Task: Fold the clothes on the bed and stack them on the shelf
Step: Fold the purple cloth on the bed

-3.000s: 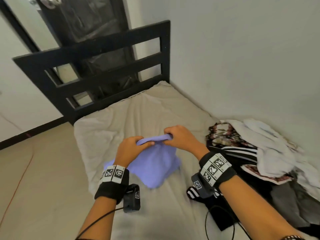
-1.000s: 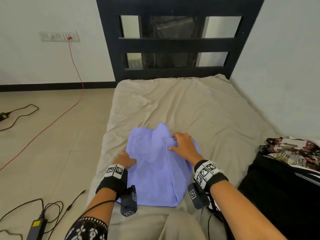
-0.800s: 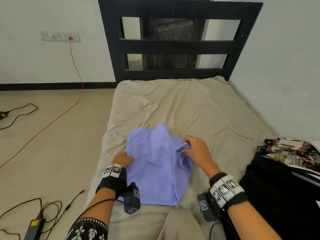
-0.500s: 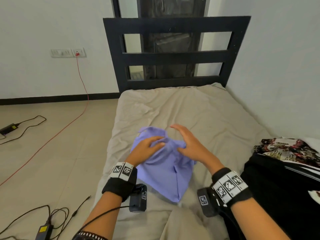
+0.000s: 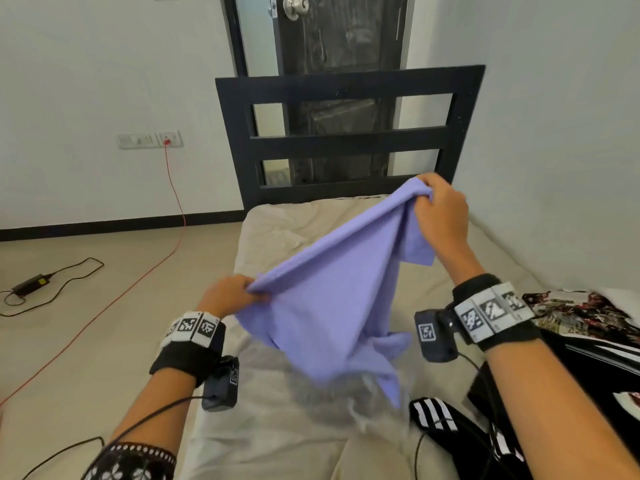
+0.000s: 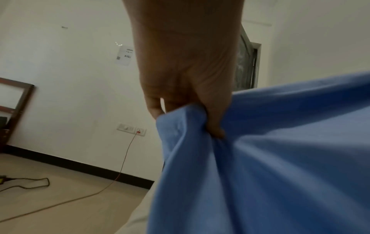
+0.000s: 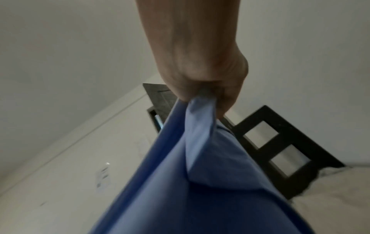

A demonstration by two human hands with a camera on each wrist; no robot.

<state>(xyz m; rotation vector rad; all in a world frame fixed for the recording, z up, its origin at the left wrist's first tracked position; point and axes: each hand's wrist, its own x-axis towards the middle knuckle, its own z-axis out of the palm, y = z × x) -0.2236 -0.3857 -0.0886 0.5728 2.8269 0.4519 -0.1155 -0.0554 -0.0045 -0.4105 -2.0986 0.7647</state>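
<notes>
Left hand (image 5: 231, 293): fingers pinch low corner of soft lilac cotton garment (image 5: 332, 296). Right hand (image 5: 439, 216): grips opposite corner, raised higher. Garment stretched between, lifted above beige-sheeted mattress (image 5: 298, 427) (lower hem blurred). Heap of dark patterned clothes (image 5: 588, 341) at right; black slatted headboard (image 5: 349, 140) beyond.

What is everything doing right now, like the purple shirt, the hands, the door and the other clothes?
purple garment: lifted off the bed, stretched between both hands, not folded.
left hand: grips the garment's lower corner.
right hand: grips the upper corner, raised higher.
bed: sheet wrinkled.
pile of clothes: unfolded, lying on the bed's right side.
door: looks closed.
red cable: plugged into the wall socket.
</notes>
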